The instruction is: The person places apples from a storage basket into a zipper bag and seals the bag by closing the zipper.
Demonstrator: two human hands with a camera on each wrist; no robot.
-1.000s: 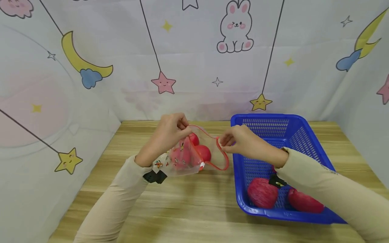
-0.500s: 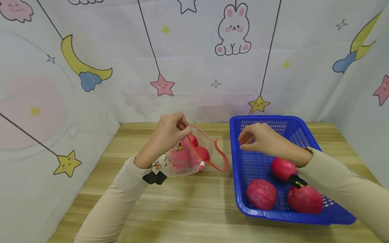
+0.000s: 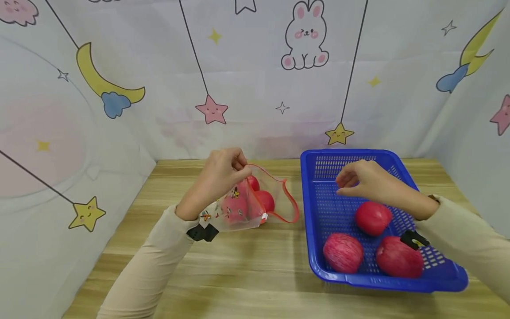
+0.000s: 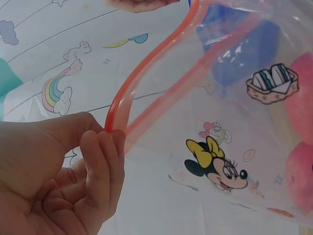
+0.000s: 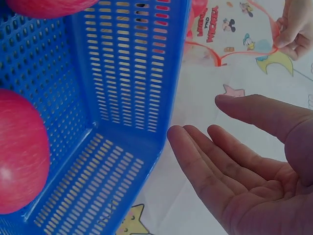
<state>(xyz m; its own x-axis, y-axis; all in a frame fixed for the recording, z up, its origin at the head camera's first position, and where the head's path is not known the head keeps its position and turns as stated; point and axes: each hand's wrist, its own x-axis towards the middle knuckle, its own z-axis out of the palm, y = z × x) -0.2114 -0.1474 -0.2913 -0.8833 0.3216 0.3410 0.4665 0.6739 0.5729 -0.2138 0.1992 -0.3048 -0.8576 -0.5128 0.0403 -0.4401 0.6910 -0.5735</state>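
Compared with a second ago, the right hand (image 3: 361, 179) is farther right, over the blue basket (image 3: 308, 217), instead of at the red rim (image 3: 294, 203) of the clear bag (image 3: 243, 226); the left hand (image 3: 224, 170) stays where it was. Nothing is in the right hand: its fingers bend loosely, with the thumb well apart from them. The left hand pinches the red rim between thumb and fingertips, and the bag sits below and to the right of that hand on the counter (image 3: 223, 274), its gaping mouth toward the right hand. Red fruits (image 3: 264, 200) show inside, partly through the printed film. Nearer the person than the right hand, one apple (image 3: 372, 218) lies in the basket, with two more apples (image 3: 343, 253) nearer the person still.
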